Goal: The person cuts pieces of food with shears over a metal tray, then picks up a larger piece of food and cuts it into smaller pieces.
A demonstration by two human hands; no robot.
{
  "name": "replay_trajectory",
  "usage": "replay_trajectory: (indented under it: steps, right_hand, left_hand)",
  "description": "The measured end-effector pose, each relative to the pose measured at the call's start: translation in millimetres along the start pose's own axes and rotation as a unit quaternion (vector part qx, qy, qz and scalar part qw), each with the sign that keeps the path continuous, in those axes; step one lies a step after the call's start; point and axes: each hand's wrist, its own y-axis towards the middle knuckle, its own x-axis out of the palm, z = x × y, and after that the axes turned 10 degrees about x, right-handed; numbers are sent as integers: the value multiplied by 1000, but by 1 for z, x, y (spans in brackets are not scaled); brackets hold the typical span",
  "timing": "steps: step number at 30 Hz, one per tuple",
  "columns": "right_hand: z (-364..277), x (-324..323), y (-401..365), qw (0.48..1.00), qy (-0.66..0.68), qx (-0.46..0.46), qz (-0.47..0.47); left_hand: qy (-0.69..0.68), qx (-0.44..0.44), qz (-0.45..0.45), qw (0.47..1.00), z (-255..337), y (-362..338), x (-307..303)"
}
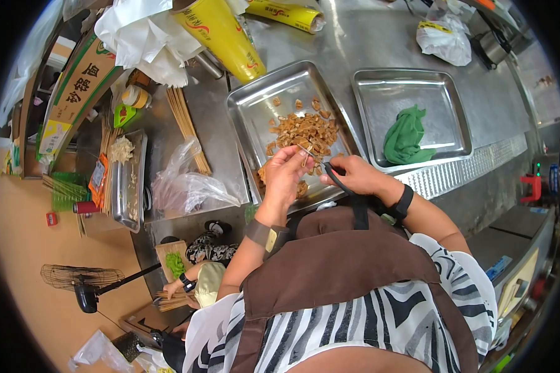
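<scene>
My left hand (284, 173) is closed in a pinch over the near part of a metal tray (247, 107), its fingertips around a small brown food piece that they mostly hide. Black-handled scissors (333, 176) are in my right hand (356, 176), with the blades pointing toward the left fingertips. Below and beyond both hands, the tray holds a heap of brown cut food pieces (305, 132), with several scattered toward its far end. Larger brown chunks, partly covered by my hands, lie at the near end.
Right of this tray, a second metal tray (370, 84) holds a green cloth (407, 138). To the left lie bamboo skewers (186, 127) and a clear plastic bag (190, 180). Yellow rolls (221, 37) stand behind. A co-worker's hand (173, 288) and a fan (84, 286) are at lower left.
</scene>
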Motion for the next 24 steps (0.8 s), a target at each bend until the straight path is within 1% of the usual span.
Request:
replay_trajectory:
  steps: [3,5,7,9,11,13,17,19,22,24]
  right_hand:
    - [1,1,-1,1000,10,-1,6]
    - [5,4,1,1000,16,-6,12]
    - [9,7,2,999,42,-20,26]
    - [7,5,1,999,24,-21,31]
    - [7,5,0,999,7,-21,36]
    - [9,4,0,997,-27,-49,62]
    - [16,4,4,997,-24,-50,46]
    - [9,1,4,999,-34,-28,23]
    - [6,0,5,999,-30,-10,25]
    - [7,0,6,999,-33,-17,31]
  left_hand:
    - [-15,-17,1,1000,0,-1,-1]
    - [-50,-33,-5,998,0,-2,-2]
    - [-55,-43,-8,998,1,-2,-4]
    - [-61,-53,-12,997,3,-1,-6]
    - [-49,-65,-24,996,5,0,-10]
    - [-46,-68,-14,997,6,0,-11]
    - [-21,-78,0,997,9,-1,-11]
    - [-1,-87,-2,996,9,-1,-10]
    - [16,-98,0,995,10,0,-11]
    - [12,-100,5,995,10,1,-11]
